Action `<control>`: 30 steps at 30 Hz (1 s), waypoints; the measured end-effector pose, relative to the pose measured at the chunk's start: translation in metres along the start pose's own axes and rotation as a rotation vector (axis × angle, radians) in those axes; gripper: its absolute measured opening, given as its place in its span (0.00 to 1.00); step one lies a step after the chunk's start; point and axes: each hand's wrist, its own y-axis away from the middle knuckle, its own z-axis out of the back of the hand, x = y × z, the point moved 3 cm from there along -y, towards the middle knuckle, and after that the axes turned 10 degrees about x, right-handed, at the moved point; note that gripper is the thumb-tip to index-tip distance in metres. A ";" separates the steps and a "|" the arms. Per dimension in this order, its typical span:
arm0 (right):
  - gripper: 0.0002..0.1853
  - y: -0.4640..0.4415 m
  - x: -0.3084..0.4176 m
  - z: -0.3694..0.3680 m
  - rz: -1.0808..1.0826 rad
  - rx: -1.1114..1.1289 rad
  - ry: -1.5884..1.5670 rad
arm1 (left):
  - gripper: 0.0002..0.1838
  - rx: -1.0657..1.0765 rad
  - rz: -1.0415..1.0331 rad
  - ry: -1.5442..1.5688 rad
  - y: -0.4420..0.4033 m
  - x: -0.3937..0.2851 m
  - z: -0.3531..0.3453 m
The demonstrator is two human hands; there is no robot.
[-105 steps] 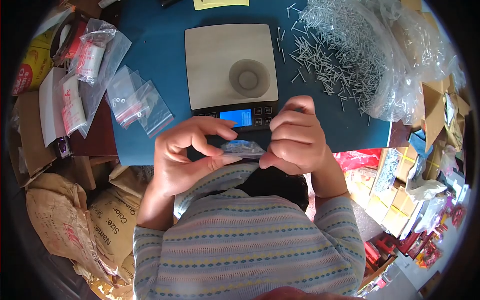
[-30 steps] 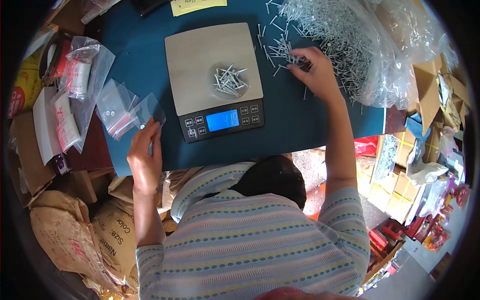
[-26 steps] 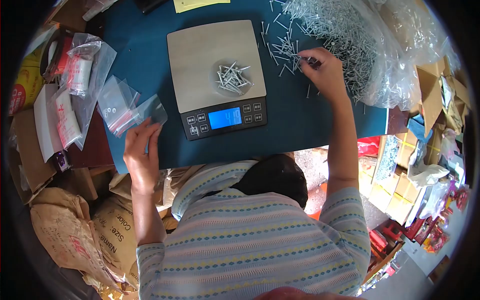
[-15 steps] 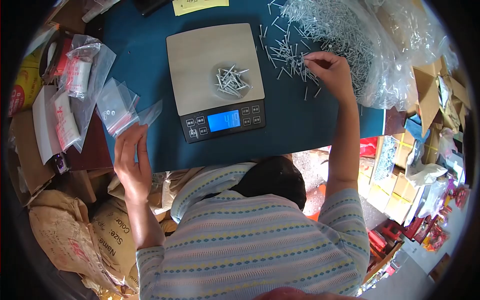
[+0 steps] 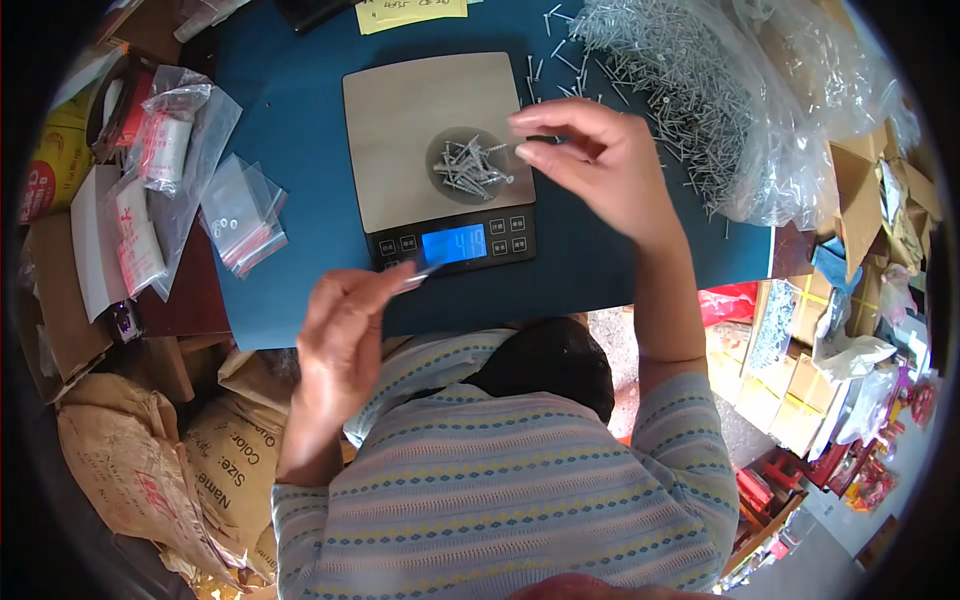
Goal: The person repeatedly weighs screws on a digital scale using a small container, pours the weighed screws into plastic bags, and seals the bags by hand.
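Note:
A digital scale (image 5: pixel 400 120) with a lit blue display (image 5: pixel 454 243) bears a small round dish (image 5: pixel 437 170) of screws (image 5: pixel 470 168). My left hand (image 5: pixel 345 335) is in front of the scale's lower left corner, its thumb and fingers pinched on a small clear bag (image 5: pixel 415 278). Over the scale's right edge is my right hand (image 5: pixel 600 160), its thumb and forefinger apart near the dish, with nothing visible between them. A large pile of screws (image 5: pixel 690 110) lies to the right, partly under clear plastic.
Flat zip bags (image 5: pixel 240 215) with small rings lie left of the scale. Wrapped white rolls (image 5: pixel 140 235) are farther left. A yellow note (image 5: pixel 410 12) lies beyond the scale. Clear plastic sheeting (image 5: pixel 800 180) covers the right side. Brown paper sacks (image 5: pixel 120 450) stand at lower left.
My right hand has moved left from the loose screws to the dish, and its fingers have parted. My left hand has moved right from the flat bags, bringing a small bag.

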 end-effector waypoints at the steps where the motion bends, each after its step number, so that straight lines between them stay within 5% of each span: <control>1: 0.13 0.002 0.006 -0.007 0.109 -0.015 0.065 | 0.18 0.001 0.007 0.017 -0.002 -0.005 -0.003; 5: 0.10 0.031 0.032 -0.044 0.412 0.348 0.132 | 0.16 0.030 -0.130 0.058 -0.010 -0.017 -0.017; 9: 0.09 0.054 0.033 -0.054 0.483 0.383 0.249 | 0.10 0.281 -0.223 0.185 -0.010 -0.028 -0.020; 15: 0.12 0.065 0.028 -0.057 0.524 0.486 0.029 | 0.13 0.353 -0.369 0.136 -0.008 -0.027 -0.023; 22: 0.11 0.059 0.015 -0.051 0.427 0.509 -0.045 | 0.14 0.201 -0.454 0.213 -0.001 -0.026 -0.015; 25: 0.06 0.048 0.000 -0.035 0.387 0.250 -0.006 | 0.12 0.372 -0.469 0.136 -0.008 -0.019 -0.016; 26: 0.06 0.043 -0.003 -0.028 0.345 0.139 0.032 | 0.11 0.426 -0.309 0.117 -0.010 -0.023 -0.015; 27: 0.08 0.037 -0.007 -0.021 0.302 0.027 0.070 | 0.11 0.432 -0.286 0.147 -0.009 -0.024 -0.016; 30: 0.35 0.020 -0.021 -0.020 0.252 -0.037 0.368 | 0.09 0.458 -0.276 0.085 -0.014 -0.027 -0.014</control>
